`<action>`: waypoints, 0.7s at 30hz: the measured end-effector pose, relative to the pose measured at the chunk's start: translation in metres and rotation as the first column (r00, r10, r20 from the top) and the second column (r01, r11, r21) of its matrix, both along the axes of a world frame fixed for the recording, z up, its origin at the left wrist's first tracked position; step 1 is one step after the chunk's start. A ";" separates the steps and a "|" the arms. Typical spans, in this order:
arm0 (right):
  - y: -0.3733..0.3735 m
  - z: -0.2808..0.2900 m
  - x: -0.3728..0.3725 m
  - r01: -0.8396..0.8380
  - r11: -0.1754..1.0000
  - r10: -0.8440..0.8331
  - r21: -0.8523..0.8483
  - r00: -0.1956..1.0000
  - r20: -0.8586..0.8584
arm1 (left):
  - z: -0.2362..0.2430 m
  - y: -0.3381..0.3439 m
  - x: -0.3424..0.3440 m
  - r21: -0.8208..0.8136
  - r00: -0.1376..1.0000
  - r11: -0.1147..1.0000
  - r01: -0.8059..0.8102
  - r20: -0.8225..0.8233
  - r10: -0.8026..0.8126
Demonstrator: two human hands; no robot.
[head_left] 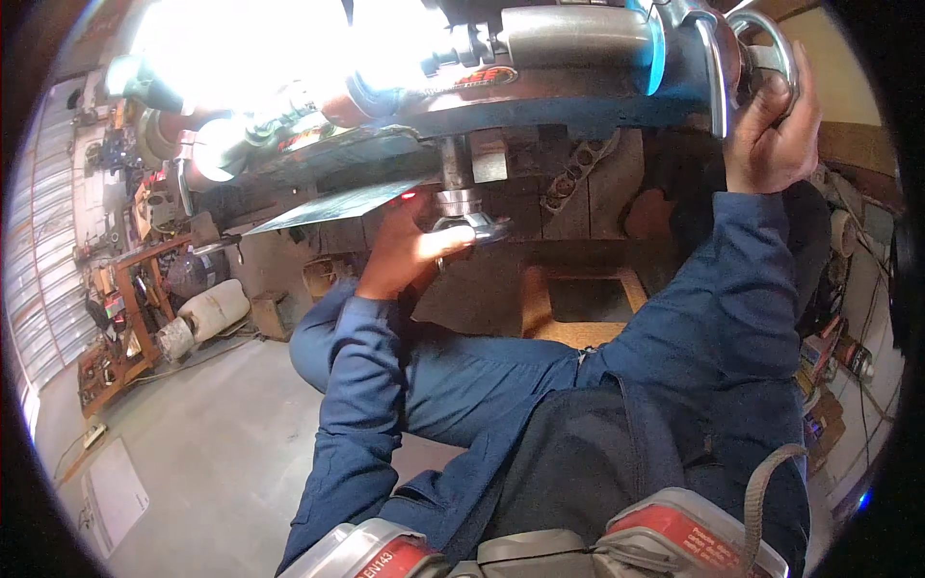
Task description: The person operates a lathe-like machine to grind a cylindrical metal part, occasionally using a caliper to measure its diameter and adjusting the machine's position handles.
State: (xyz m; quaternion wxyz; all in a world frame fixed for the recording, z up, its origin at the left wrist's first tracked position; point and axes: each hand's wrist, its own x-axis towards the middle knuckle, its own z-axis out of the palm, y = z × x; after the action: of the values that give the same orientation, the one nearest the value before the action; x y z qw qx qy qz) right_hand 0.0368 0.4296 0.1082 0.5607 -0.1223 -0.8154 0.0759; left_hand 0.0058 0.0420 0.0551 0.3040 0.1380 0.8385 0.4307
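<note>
A metal machine that looks like a lathe (578,82) spans the top of the view, with a grey cylinder along it. My left hand (405,246) is closed around a round metal handwheel (491,231) on a short shaft below the machine's front edge. The thumb lies over the wheel; the other fingers are partly hidden. At the machine's right end my right hand (776,135) grips a shiny ring-shaped handwheel (785,43), thumb against its hub. A thin sheet (337,205) juts out beside my left hand. White glare hides the machine's upper left part.
Beneath the machine stands a wooden stool or frame (535,323), close to my knees. A wooden rack (135,308) with tools and a white canister (214,306) stand left. Cables and cans (855,356) lie right. A respirator (674,539) shows at the lower edge.
</note>
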 end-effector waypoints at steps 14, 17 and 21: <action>0.009 -0.020 -0.006 -0.017 0.993 0.032 0.116 0.991 -0.130 | -0.077 -0.057 0.016 0.447 0.703 0.664 -0.599 0.691 0.168; 0.008 -0.019 0.001 0.015 0.989 -0.013 0.146 1.000 -0.009 | -0.072 -0.051 0.016 0.528 0.676 0.614 -0.586 0.737 0.011; 0.015 -0.024 -0.005 -0.046 0.975 0.064 0.215 0.995 -0.079 | -0.072 -0.054 0.023 0.421 0.744 0.755 -0.503 0.655 0.131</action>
State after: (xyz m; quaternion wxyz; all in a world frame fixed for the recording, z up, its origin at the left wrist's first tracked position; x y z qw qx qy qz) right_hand 0.0313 0.4442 0.0846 0.6025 -0.0354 -0.7973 0.0088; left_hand 0.0292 -0.0125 -0.0169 0.4095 -0.0701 0.5424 0.7302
